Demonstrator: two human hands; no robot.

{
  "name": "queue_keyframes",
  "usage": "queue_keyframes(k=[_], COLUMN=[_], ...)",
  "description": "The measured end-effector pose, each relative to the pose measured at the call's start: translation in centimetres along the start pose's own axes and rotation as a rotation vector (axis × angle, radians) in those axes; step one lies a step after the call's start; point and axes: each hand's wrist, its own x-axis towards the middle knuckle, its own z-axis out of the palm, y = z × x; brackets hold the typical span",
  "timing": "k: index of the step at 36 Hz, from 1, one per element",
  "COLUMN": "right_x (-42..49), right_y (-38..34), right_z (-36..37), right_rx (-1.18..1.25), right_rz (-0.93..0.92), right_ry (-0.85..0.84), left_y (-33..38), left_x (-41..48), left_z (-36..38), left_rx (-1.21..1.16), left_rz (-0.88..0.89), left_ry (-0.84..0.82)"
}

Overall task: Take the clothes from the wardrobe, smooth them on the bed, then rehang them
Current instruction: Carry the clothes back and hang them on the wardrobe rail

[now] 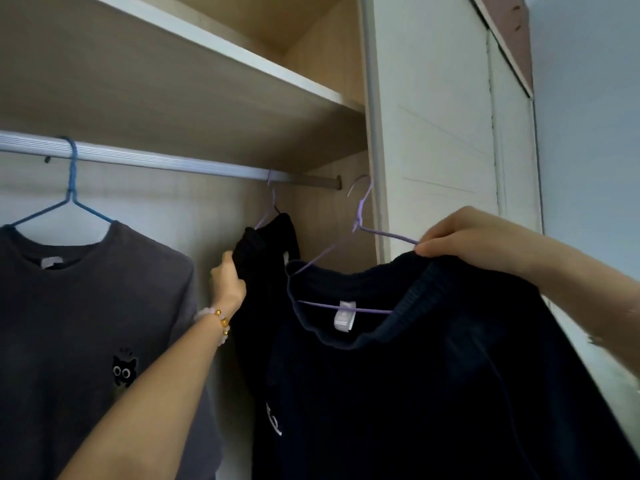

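Observation:
A dark navy top (pixel 433 375) hangs on a purple wire hanger (pixel 360 216) that is off the rail, its hook in the air just right of the rail's end. My right hand (pixel 464 237) grips the hanger's right shoulder and the top's collar. My left hand (pixel 227 278), with a bead bracelet, clutches the edge of a black garment (pixel 266 258) that hangs from a second purple hanger (pixel 268 199) on the silver rail (pixel 156 161). A grey T-shirt with a cat print (pixel 86 306) hangs on a blue hanger (pixel 71 188) at the left.
A wooden shelf (pixel 242 64) runs above the rail. The white wardrobe door (pixel 450 133) stands right of the opening, close behind the held hanger. The wardrobe's side panel (pixel 329 209) is just behind the black garment.

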Motion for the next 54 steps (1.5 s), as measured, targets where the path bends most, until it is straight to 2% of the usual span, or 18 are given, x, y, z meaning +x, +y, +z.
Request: queue_keyframes(k=[4,8,12,16,18,21,22,24,33,38,40,44,48,51,54], right_x=[4.2,9.0,13.7,16.7,17.8,19.6,20.3,21.5,26.7,28.6,29.0,29.5,29.8,29.0,28.0], right_y=[-1.8,-3.1,-3.8,-5.4,-6.2,-6.7,-6.7,-6.7,-6.9,-5.4,-4.4,-2.5,-1.4,-1.0,-0.6], right_z=[2.4,4.5,5.2,5.9,6.9,9.2,9.9,11.1,13.5,15.3,16.2,17.2,17.5,18.3,19.3], right_rx=[-0.061,-0.161,-0.207,-0.163,-0.185,-0.208,-0.218,-0.248,-0.295,-0.31,-0.302,-0.189,0.155,0.446,0.559], right_rz=[-0.03,-0.005,0.053,0.041,-0.002,-0.022,-0.021,-0.027,-0.049,-0.006,0.011,0.035,0.065,0.071,0.051], right_ry=[0.034,0.024,0.042,0.15,0.204,0.238,0.239,0.241,0.27,0.178,0.152,0.112,0.109,0.038,0.005], left_y=[-1.7,-2.2,-2.4,-2.7,-2.4,-3.7,-4.1,-4.8,-5.4,-3.4,-2.4,0.2,3.5,5.6,6.7], left_x=[0.1,0.9,2.2,2.6,2.3,1.9,1.7,2.1,3.6,3.2,3.4,3.9,5.2,6.6,7.5], left_z=[-1.4,-2.3,-3.3,-3.6,-4.0,-3.3,-3.0,-2.5,-2.2,-1.6,-1.3,-0.2,1.7,3.1,4.4], left_rx=[0.129,0.065,-0.046,-0.103,-0.119,0.16,0.181,0.131,-0.169,-0.339,-0.394,-0.506,-0.564,-0.651,-0.706], left_rz=[0.067,0.097,0.04,0.034,0.008,0.139,0.178,0.193,0.183,0.272,0.257,0.151,0.063,-0.079,-0.202], left_ry=[0.023,0.054,0.116,0.196,0.146,0.123,0.119,0.096,-0.224,-0.333,-0.366,-0.446,-0.376,-0.271,-0.299])
